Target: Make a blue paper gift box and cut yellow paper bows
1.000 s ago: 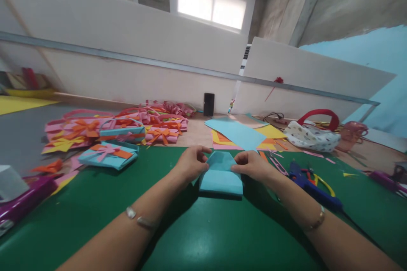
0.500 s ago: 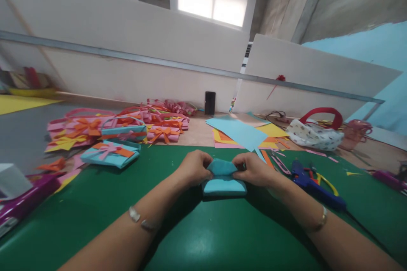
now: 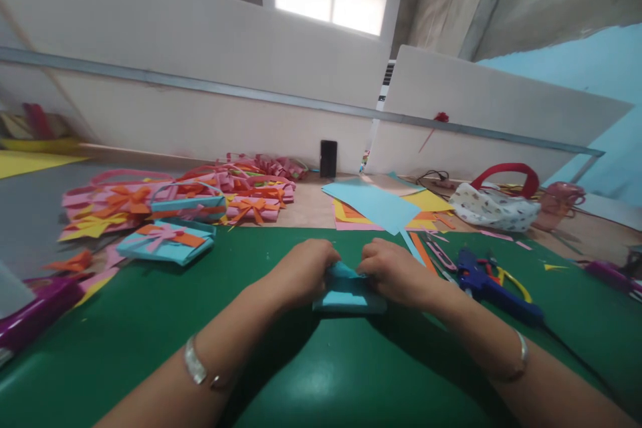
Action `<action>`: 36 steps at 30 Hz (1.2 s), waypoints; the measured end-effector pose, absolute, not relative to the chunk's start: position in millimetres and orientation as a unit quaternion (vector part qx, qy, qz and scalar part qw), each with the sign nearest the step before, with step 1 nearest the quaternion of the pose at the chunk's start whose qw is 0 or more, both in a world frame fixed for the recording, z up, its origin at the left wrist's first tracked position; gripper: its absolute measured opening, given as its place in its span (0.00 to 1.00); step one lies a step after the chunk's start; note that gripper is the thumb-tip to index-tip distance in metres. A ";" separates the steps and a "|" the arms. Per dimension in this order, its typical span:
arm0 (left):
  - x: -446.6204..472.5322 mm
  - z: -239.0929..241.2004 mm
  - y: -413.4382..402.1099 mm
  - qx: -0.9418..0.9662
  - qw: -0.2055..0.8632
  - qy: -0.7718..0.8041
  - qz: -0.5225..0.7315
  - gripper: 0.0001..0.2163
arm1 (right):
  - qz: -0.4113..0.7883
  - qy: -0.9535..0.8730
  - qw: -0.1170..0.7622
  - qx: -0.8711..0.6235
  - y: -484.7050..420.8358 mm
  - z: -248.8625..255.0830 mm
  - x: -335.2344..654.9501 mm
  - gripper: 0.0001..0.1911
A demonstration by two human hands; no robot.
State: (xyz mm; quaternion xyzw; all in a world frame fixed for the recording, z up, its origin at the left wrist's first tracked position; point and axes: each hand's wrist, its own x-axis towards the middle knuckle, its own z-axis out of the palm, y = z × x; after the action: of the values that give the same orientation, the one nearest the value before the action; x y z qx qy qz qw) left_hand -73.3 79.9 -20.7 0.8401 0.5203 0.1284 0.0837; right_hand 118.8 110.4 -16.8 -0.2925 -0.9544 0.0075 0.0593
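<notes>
A small light-blue folded paper bag (image 3: 350, 302) lies on the green mat in front of me, its far edge raised between my hands. My left hand (image 3: 311, 267) pinches the raised blue paper at its left end. On the opposite end, my right hand (image 3: 388, 269) is closed on the same paper, fingers bent over it. Both hands partly cover the bag, and the fingertips are largely hidden. A blue glue gun (image 3: 496, 291) rests on the mat to the right of my right hand.
Finished paper bags with bows, such as a blue one (image 3: 168, 243), pile up at the left. Coloured paper sheets (image 3: 378, 204), a phone (image 3: 328, 158), a patterned bag with a red handle (image 3: 494, 207) and a pink cup (image 3: 556, 206) stand behind. Purple tools (image 3: 43, 311) lie far left.
My fingers have curled further over the raised blue flap, which now shows less and looks more bent down between my hands. The whole view has shifted slightly.
</notes>
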 end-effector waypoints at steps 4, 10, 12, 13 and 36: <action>-74.5 -19.6 78.7 0.854 0.063 0.504 0.113 0.08 | 0.007 -0.964 0.041 -0.263 108.4 -14.4 121.7 0.10; -72.5 -25.1 81.9 0.838 0.012 0.532 0.119 0.11 | -0.013 -0.953 0.062 -0.295 115.5 -18.7 123.0 0.09; -72.4 -28.5 84.1 0.827 -0.005 0.550 0.120 0.10 | -0.031 -0.942 0.083 -0.323 119.0 -21.7 120.3 0.10; -72.6 -29.9 85.0 0.821 -0.012 0.559 0.118 0.08 | -0.037 -0.937 0.092 -0.334 120.4 -22.8 119.0 0.11; -78.9 -32.1 91.2 0.827 -0.007 0.558 0.072 0.10 | 0.025 -0.933 0.106 -0.344 120.2 -25.9 115.7 0.11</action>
State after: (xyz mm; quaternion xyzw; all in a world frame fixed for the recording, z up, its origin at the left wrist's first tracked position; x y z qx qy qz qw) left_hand -78.9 91.2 -32.1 0.8266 0.5581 0.0718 -0.0074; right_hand 115.7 120.2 -25.9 -0.3436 -0.9327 0.0249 0.1064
